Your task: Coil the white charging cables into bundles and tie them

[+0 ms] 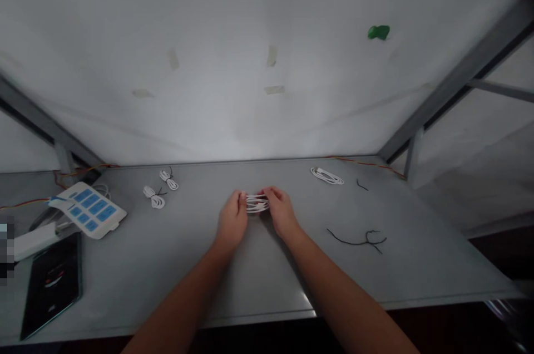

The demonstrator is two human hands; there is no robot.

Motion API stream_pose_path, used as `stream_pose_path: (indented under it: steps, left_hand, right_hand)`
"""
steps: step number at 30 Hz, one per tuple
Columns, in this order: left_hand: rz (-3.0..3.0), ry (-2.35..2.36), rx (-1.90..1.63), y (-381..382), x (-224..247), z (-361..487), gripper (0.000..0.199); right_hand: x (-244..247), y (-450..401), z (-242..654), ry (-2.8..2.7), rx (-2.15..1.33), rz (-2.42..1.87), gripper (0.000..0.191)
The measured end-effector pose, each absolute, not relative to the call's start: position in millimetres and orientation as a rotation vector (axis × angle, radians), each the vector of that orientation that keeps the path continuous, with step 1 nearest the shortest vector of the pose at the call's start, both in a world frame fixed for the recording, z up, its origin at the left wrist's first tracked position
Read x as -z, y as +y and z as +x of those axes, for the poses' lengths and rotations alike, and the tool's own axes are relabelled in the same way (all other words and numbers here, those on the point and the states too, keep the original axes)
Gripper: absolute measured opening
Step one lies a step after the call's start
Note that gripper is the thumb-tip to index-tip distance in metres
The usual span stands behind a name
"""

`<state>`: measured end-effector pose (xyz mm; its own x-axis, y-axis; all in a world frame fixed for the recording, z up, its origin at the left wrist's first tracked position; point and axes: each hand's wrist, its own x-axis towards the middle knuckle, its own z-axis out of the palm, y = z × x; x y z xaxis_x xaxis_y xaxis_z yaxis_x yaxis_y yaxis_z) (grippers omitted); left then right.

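Note:
A coiled white cable (pixel 256 203) is stretched between both my hands just above the grey table (pixel 175 265). My left hand (pixel 232 222) pinches its left end with the fingertips. Gripping the right end is my right hand (pixel 280 211), fingers curled over the loops. The cable's middle shows between the two hands; its ends are hidden under my fingers.
Two tied white cable bundles (pixel 161 190) lie at the back left, one loose white cable (pixel 326 176) at the back right. Black twist ties (pixel 359 239) lie to the right. A blue-and-white power strip (pixel 88 209) and a dark tablet (pixel 52 283) sit at the left edge.

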<state>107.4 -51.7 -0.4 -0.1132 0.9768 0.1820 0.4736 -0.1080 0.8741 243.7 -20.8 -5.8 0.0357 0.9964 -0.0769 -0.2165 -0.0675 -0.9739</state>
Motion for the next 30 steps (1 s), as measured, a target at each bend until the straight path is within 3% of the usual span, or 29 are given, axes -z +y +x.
stream_pose_path:
  steps: [3, 7, 11, 19, 22, 25, 28, 30]
  left_hand:
    - [1.580, 1.643, -1.247, -48, 0, 103, 0.036]
    - [1.575, 1.613, -1.251, -40, 0, 99, 0.037]
    - [1.605, 1.521, -1.219, -36, 1, 96, 0.036]
    - [1.879, 1.542, -0.964, -39, -9, 91, 0.041]
    - [1.905, 1.422, -0.912, -40, -10, 89, 0.040]
    - [1.845, 1.464, -0.976, -42, -8, 87, 0.039]
    - [1.800, 1.558, -1.024, -43, -6, 85, 0.039]
    - [1.788, 1.579, -1.024, -43, -6, 84, 0.040]
  right_hand:
    - [2, -22, 250, -1.245, -1.213, -1.108, 0.034]
    - [-4, -27, 258, -1.485, -1.163, -1.021, 0.049]
    - [-5, -25, 267, -1.669, -0.997, -1.049, 0.035]
    - [-3, -18, 263, -1.690, -0.969, -1.175, 0.030]
    - [-23, -30, 276, -1.853, -0.824, -1.326, 0.033]
    - [-46, -56, 320, -2.111, -0.414, -1.658, 0.044]
    - [-54, -88, 380, -2.175, -0.046, -2.042, 0.035]
    - [-48, -103, 410, -2.178, 0.015, -2.239, 0.030]
